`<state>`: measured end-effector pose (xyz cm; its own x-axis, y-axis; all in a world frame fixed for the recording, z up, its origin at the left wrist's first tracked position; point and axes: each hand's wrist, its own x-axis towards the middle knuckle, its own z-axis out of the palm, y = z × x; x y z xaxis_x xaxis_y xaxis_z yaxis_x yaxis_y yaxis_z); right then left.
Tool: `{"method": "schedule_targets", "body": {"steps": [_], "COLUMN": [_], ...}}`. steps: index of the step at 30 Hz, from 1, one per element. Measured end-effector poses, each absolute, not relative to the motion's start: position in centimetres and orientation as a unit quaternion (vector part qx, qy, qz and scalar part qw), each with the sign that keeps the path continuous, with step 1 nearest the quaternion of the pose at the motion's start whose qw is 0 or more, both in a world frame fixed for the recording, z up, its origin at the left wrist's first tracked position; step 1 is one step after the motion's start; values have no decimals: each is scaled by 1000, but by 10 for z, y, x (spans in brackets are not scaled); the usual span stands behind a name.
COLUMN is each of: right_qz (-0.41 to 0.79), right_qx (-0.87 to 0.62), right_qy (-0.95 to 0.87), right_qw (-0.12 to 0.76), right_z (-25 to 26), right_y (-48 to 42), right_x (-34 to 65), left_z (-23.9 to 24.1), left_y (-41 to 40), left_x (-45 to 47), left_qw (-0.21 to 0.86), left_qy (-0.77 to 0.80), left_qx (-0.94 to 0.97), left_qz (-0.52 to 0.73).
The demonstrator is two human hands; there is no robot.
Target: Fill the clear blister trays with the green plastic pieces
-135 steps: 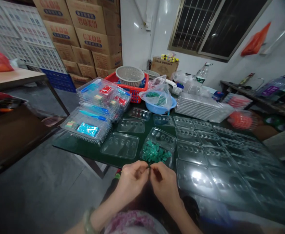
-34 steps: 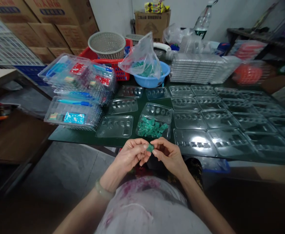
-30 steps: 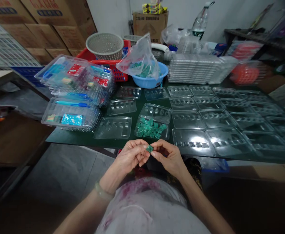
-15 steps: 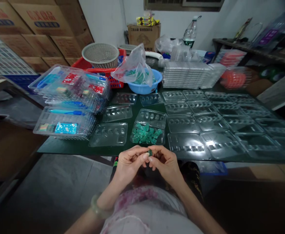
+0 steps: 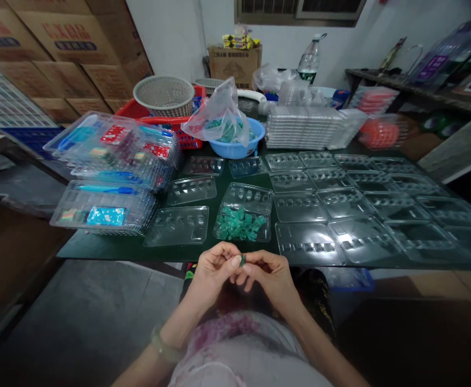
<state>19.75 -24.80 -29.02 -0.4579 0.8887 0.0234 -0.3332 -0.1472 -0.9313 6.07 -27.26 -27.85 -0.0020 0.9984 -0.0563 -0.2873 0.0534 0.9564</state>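
My left hand [image 5: 213,269] and my right hand [image 5: 268,273] meet fingertip to fingertip in front of my lap, just short of the table edge. Both pinch one small green piece [image 5: 242,260] between them. Straight ahead, a clear plastic tray [image 5: 259,234] holds a heap of the same green pieces [image 5: 238,224]. Several empty clear blister trays [image 5: 320,215] cover the dark green table [image 5: 110,247] to the right.
Stacked filled blister packs [image 5: 110,161] stand at the left. A blue bowl [image 5: 237,148] with a plastic bag of green pieces, a red crate [image 5: 171,123] with a grey basket, and a stack of trays [image 5: 308,126] sit at the back. Cardboard boxes [image 5: 58,48] line the wall.
The hands have stayed together on the green piece, turning it between the fingertips. The view has shifted, so the table sits a little higher and farther.
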Motion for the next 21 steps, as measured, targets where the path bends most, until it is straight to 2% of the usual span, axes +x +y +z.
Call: {"method": "schedule_targets", "body": {"steps": [6,11,17,21], "right_qz": [602,570,633,635], "right_qx": [-352,-357,-323,-333], "right_qy": [-517,-560,-541,-524], "right_qw": [496,484,449,459], "right_z": [-292,-287,-288,-291], "right_y": [-249,-247,-245,-248], "right_x": [196,204,211,210], "left_z": [-287,-288,-282,-282], "left_y": [-270,-272,-270,-269], "left_x": [67,69,68,67], "left_qw": [573,542,646,700], "left_qy": [432,432,400,384], "left_qx": [388,417,375,335], "left_qz": [579,588,532,501]}}
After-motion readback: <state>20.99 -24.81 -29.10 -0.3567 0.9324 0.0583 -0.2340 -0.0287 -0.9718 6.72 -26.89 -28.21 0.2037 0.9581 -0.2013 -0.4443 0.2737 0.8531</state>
